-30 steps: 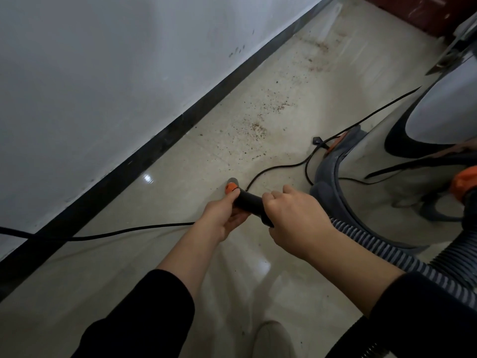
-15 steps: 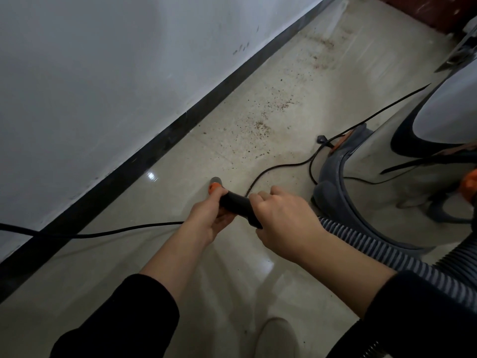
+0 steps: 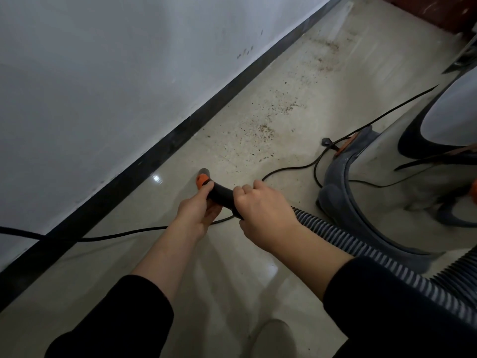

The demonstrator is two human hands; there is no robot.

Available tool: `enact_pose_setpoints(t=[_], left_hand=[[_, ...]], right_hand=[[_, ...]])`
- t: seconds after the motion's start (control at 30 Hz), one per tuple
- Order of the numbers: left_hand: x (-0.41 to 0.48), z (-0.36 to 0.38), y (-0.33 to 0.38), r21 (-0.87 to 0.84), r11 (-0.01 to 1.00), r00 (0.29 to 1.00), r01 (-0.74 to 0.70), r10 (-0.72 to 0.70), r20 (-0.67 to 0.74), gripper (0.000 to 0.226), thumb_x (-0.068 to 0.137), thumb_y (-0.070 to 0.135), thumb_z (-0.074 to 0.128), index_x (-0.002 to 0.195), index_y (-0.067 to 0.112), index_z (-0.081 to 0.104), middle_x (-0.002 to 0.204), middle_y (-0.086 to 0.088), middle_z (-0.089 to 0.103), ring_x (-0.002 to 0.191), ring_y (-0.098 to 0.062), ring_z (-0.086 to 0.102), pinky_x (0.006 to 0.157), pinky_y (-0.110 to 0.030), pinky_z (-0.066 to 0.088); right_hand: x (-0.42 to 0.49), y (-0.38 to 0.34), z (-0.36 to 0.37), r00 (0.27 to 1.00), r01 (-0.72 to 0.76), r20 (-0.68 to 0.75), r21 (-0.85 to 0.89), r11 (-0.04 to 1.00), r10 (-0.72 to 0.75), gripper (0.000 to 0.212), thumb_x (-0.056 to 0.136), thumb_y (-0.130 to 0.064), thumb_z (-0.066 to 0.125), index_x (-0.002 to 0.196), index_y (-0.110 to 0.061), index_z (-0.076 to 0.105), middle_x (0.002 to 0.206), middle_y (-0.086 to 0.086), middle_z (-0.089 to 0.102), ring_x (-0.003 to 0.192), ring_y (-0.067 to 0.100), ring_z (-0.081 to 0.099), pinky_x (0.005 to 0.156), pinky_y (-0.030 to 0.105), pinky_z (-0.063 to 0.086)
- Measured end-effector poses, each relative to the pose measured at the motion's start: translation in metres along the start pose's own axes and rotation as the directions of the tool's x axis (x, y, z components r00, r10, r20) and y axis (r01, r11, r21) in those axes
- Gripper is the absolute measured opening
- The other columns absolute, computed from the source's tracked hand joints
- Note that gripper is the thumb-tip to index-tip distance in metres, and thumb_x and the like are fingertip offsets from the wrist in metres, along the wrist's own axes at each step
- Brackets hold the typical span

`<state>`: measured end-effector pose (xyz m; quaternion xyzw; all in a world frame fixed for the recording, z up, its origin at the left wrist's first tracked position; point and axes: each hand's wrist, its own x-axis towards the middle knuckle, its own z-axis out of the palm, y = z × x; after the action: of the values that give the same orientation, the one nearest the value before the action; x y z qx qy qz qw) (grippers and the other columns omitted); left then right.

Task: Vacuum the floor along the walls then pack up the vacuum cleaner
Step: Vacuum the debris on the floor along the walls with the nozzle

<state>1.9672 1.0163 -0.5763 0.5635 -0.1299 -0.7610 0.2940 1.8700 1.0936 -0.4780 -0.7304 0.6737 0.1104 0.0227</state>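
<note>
Both my hands hold the vacuum's black curved hose handle [image 3: 221,194], which ends in an orange collar [image 3: 201,180] and a grey mouth pointing at the floor. My left hand [image 3: 200,212] grips it near the orange collar. My right hand [image 3: 263,209] grips it further back, where the ribbed grey hose [image 3: 343,240] begins. The hose runs right toward the grey vacuum cleaner body [image 3: 382,202] standing on the floor. Brown crumbs [image 3: 265,129] lie scattered on the beige tiles ahead, along the black skirting [image 3: 160,148].
A black power cord [image 3: 116,235] trails across the floor from the left, under my hands, and loops toward the vacuum. The white wall [image 3: 103,73] fills the left. A dark red piece of furniture [image 3: 444,9] stands far right. My shoe [image 3: 273,337] shows at the bottom.
Both hands with the handle have shifted a little left and toward the wall; the view has drifted slightly. The grips are unchanged.
</note>
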Motion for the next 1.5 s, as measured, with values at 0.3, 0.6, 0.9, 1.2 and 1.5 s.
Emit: enact_pose_setpoints(t=[0.3, 0.6, 0.9, 1.2, 1.5], left_hand=[[0.015, 0.006, 0.002, -0.003, 1.0, 0.996, -0.018, 0.018, 0.091, 0.043, 0.093, 0.024, 0.064, 0.126, -0.002, 0.057, 0.111, -0.017, 0.068, 0.1, -0.022, 0.068, 0.085, -0.029, 0.055], [0.009, 0.023, -0.009, 0.024, 0.999, 0.982, 0.038, -0.042, 0.186, 0.035, 0.094, 0.02, 0.062, 0.122, -0.001, 0.059, 0.107, -0.017, 0.069, 0.087, -0.017, 0.071, 0.069, -0.024, 0.058], [0.009, 0.038, -0.022, 0.007, 0.999, 0.976, 0.053, -0.054, 0.209, 0.04, 0.093, 0.02, 0.065, 0.125, -0.002, 0.058, 0.107, -0.017, 0.07, 0.087, -0.018, 0.072, 0.072, -0.026, 0.059], [0.003, 0.055, -0.029, -0.015, 0.996, 0.965, 0.084, -0.078, 0.25, 0.038, 0.092, 0.012, 0.065, 0.124, -0.007, 0.057, 0.108, -0.021, 0.068, 0.093, -0.021, 0.069, 0.078, -0.026, 0.057], [0.003, 0.066, -0.034, -0.076, 0.992, 0.96, 0.102, -0.078, 0.27, 0.041, 0.089, 0.008, 0.068, 0.125, -0.009, 0.056, 0.109, -0.022, 0.069, 0.099, -0.022, 0.068, 0.081, -0.025, 0.057]], right_hand=[[0.011, 0.011, 0.003, 1.0, -0.003, 0.002, -0.024, 1.0, 0.003, 0.032, 0.092, -0.014, 0.058, 0.121, -0.007, 0.048, 0.112, 0.008, 0.059, 0.101, 0.022, 0.05, 0.071, 0.029, 0.034], [-0.005, 0.029, 0.0, 0.999, -0.037, 0.022, -0.013, 0.999, 0.038, 0.028, 0.091, -0.014, 0.056, 0.119, -0.009, 0.051, 0.109, 0.006, 0.06, 0.096, 0.02, 0.048, 0.069, 0.027, 0.033], [-0.016, 0.038, -0.007, 0.996, -0.081, 0.038, -0.026, 0.996, 0.082, 0.022, 0.093, -0.013, 0.054, 0.114, -0.011, 0.052, 0.105, 0.004, 0.06, 0.086, 0.018, 0.041, 0.066, 0.028, 0.03], [-0.022, 0.048, -0.013, 0.992, -0.096, 0.072, -0.066, 0.993, 0.101, 0.02, 0.094, -0.01, 0.052, 0.114, -0.012, 0.052, 0.109, 0.003, 0.058, 0.1, 0.022, 0.05, 0.067, 0.029, 0.031], [-0.018, 0.055, -0.012, 0.989, -0.124, 0.07, -0.07, 0.99, 0.129, 0.02, 0.095, -0.011, 0.051, 0.115, -0.012, 0.052, 0.11, 0.003, 0.058, 0.103, 0.022, 0.049, 0.067, 0.029, 0.031]])
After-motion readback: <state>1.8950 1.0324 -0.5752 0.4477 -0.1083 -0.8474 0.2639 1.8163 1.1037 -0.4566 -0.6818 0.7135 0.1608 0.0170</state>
